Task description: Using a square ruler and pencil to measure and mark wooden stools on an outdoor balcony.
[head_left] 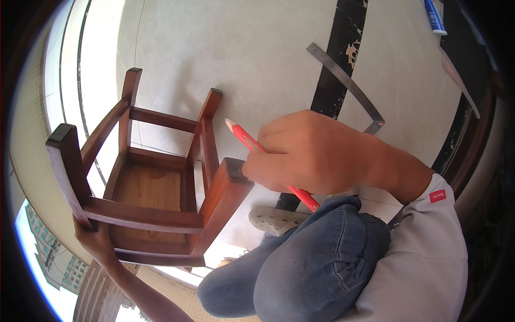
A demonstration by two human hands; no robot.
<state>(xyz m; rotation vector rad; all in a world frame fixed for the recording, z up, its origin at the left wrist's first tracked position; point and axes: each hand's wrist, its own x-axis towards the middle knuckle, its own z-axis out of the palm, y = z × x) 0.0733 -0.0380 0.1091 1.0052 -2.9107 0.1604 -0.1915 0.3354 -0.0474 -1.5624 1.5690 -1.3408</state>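
Wooden stool was in front of the person, to the L, tipped w/ its underside & four dark-capped legs toward the cam. L hand was at the lower L corner, grasping the stool where leg met frame; most of its fingers were hidden behind the wood. R hand had its fingers clenched round a red pencil, bare tip out past the knuckles, just beside the nearest leg end; couldn't tell if hand & leg touched.

Handling (my guess): stool prob. stiff & fairly heavy for its size, not fragile, but varnish looked smooth, so a bit slippery w/ a loose hold. Best grip = a leg near its rail joint, or a rail's middle; avoid the thin pale seat panel. Pencil prob. v. light, rigid, tip the weak bit; hold by the painted shaft. Metal square lay on the floor, well apart from the stool.
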